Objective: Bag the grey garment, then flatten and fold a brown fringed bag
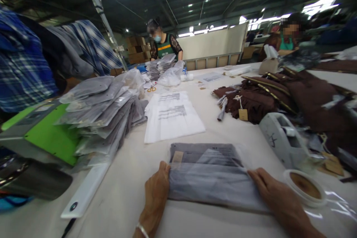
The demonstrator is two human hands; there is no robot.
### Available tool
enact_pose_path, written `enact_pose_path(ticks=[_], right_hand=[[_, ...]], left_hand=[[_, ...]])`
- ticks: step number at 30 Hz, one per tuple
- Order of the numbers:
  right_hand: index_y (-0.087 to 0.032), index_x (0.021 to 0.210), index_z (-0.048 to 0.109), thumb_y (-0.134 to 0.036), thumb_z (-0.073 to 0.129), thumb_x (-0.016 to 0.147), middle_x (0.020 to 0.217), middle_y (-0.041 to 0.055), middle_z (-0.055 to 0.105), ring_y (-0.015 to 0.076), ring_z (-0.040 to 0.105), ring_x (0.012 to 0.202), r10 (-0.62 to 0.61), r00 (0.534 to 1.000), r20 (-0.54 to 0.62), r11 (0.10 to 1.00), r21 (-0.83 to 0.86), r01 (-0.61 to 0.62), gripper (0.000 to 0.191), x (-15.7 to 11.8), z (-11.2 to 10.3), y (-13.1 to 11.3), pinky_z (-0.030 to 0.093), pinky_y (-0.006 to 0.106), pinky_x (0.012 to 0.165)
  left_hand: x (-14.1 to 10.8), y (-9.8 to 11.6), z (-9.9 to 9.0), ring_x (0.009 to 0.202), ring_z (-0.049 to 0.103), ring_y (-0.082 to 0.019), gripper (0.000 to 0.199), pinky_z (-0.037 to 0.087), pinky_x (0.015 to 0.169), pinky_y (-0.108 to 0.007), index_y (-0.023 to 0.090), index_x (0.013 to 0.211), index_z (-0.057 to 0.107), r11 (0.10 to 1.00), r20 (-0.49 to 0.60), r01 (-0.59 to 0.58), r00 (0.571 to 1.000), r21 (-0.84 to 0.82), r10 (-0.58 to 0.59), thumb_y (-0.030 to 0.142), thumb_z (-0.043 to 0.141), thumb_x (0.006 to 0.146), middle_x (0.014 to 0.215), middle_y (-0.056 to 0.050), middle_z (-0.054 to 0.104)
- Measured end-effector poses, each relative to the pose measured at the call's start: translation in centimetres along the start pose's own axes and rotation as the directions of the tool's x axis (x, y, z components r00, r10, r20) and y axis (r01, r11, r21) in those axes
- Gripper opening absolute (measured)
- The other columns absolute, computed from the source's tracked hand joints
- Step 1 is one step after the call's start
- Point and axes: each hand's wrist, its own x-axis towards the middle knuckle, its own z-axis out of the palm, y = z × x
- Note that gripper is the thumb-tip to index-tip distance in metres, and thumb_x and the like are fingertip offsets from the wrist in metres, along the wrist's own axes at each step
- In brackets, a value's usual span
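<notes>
A folded grey garment in a clear plastic bag (206, 182) lies flat on the white table in front of me. My left hand (157, 186) pinches the bag's left edge between thumb and fingers. At the opposite edge, my right hand (273, 189) grips the plastic with its fingers closed. Through the film show a tan tag and printed text near the top. Just beyond the bag lies a stack of white printed plastic bags (174, 119). Close to my right hand are a roll of clear tape (304, 187) and a grey tape dispenser (283, 139).
At left, a tall leaning pile of bagged grey garments (103, 115) stands by a green and grey box (47, 134), a white bar-shaped device (86, 191) and a dark cylinder (36, 178). Brown garments with tags (259, 96) are heaped right. Co-workers (166, 44) stand beyond the table.
</notes>
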Motion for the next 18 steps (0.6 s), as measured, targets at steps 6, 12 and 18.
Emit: enact_pose_path(ticks=[6,12,18], right_hand=[[-0.025,0.089,0.059,-0.046,0.035,0.098,0.057,0.0055,0.066,0.0321,0.070,0.057,0.079,0.989,0.125,0.959,-0.279,-0.042,0.034,0.4,-0.7,-1.3,0.030,0.029,0.043],[-0.025,0.092,0.059,-0.039,0.035,0.101,0.071,0.0060,0.073,0.0320,0.074,0.068,0.069,0.987,0.146,0.961,-0.275,-0.026,0.029,0.7,-0.6,-2.1,0.037,0.030,0.047],[-0.028,0.114,0.064,-0.037,0.038,0.095,0.086,0.0067,0.078,0.0292,0.074,0.072,-0.014,0.999,-0.045,0.968,-0.253,0.002,0.033,0.2,-3.4,0.2,0.047,0.032,0.051]], left_hand=[[-0.5,-1.1,-0.7,0.083,0.071,-0.022,0.024,0.050,0.069,-0.029,0.022,0.114,0.054,0.999,-0.126,-0.035,0.991,0.012,0.037,0.030,0.034,0.103,0.093,-0.006,0.073],[-4.2,2.7,2.6,0.115,0.062,-0.025,0.033,0.050,0.097,-0.039,0.028,0.130,0.055,0.682,-0.440,-0.711,0.563,0.174,0.699,0.035,0.048,0.098,0.124,-0.008,0.067],[-6.2,7.6,6.8,0.133,0.046,-0.042,0.065,0.038,0.104,-0.072,0.040,0.143,0.043,0.683,-0.317,-0.672,0.606,0.288,0.730,0.034,0.072,0.085,0.146,-0.006,0.051]])
